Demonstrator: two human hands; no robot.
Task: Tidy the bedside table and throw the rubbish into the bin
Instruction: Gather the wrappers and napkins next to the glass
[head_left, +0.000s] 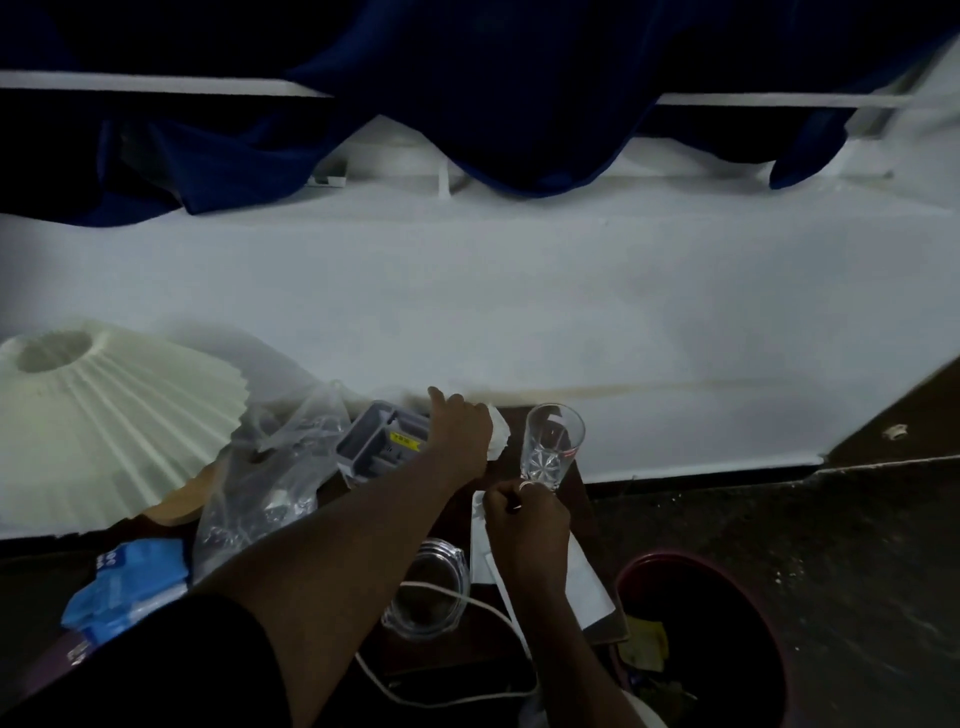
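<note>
My left hand (460, 434) reaches across the dark bedside table (511, 636) to its far edge and is closed on a crumpled white tissue (498, 436). My right hand (524, 525) pinches the top edge of a white paper sheet (584, 582) lying on the table, just below the foot of a clear drinking glass (550, 447) that stands upright. A dark red bin (711, 639) sits on the floor at the right of the table, with some rubbish inside.
A pleated white lampshade (98, 415) fills the left side. Beside it lie a clear plastic bag (270, 478), a grey box (376, 447), a blue packet (127, 587), a glass ashtray (428, 587) and a white cord (457, 691). White wall and blue curtain (467, 104) stand behind.
</note>
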